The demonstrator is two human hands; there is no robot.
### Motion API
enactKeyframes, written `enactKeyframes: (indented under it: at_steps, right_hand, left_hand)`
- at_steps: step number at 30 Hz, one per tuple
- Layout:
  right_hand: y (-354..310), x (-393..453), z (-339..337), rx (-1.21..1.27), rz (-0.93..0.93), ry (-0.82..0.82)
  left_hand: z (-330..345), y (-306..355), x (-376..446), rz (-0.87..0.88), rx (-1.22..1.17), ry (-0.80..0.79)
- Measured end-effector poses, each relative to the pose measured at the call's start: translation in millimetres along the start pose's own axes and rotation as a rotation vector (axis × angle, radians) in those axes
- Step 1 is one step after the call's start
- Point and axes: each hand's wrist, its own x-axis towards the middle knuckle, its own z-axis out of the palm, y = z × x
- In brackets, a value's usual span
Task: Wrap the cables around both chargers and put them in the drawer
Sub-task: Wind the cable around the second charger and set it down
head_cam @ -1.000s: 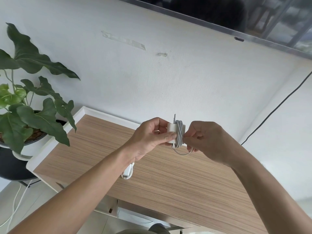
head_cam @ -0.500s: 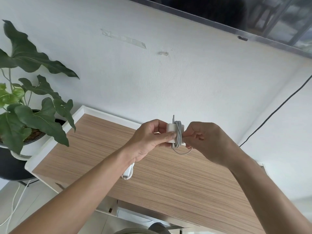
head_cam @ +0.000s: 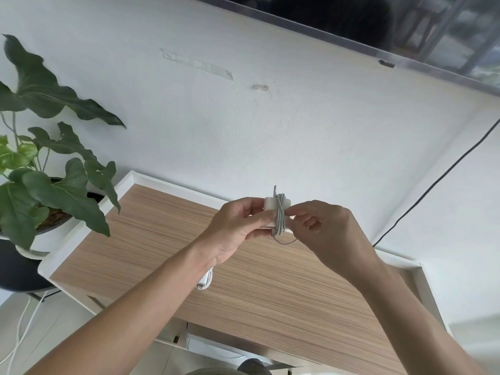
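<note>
above the wooden surface (head_cam: 270, 288), the left hand (head_cam: 238, 228) grips a white charger (head_cam: 269, 205), thumb pressed across its face. the right hand (head_cam: 327, 228) pinches the grey cable (head_cam: 280, 216) wound in several turns around the charger, with a small loop hanging slack below. a second white charger (head_cam: 205, 280) lies on the surface, mostly hidden beneath the left forearm. at the left, just beside the surface, stands a leafy potted plant (head_cam: 48, 185).
</note>
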Motion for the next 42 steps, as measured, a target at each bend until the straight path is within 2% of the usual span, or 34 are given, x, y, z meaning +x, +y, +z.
enactKeyframes:
  at_steps: [4, 11, 16, 23, 27, 34, 42]
  right_hand:
    - [2.9, -1.4, -2.8, -0.021, -0.024, 0.072]
    - [1.4, -2.8, -2.0, 0.017, 0.057, 0.049]
    - [-3.1, -3.4, 1.0, 0.012, 0.058, 0.066]
    - [-1.3, -4.7, 7.2, -0.032, 0.084, 0.067]
    - [-4.0, -2.1, 7.0, -0.041, 0.094, 0.049]
    - [-4.4, -1.9, 10.5, -0.084, 0.076, 0.035]
    - [-5.3, -1.1, 10.6, -0.11, 0.05, 0.056]
  left_hand:
    - [-0.4, -3.2, -2.2, -0.012, 0.049, -0.06]
    - [-0.9, -1.3, -1.3, 0.001, 0.152, 0.007]
    - [-1.8, 3.8, -1.7, -0.011, 0.135, -0.038]
    - [-1.5, 2.3, -3.3, -0.024, 0.174, -0.004]
    - [-3.9, 4.1, -5.4, -0.046, 0.11, -0.062]
    - [-0.3, -0.7, -2.9, -0.039, 0.175, 0.015]
    - [-10.7, -4.2, 1.9, -0.035, 0.138, -0.008]
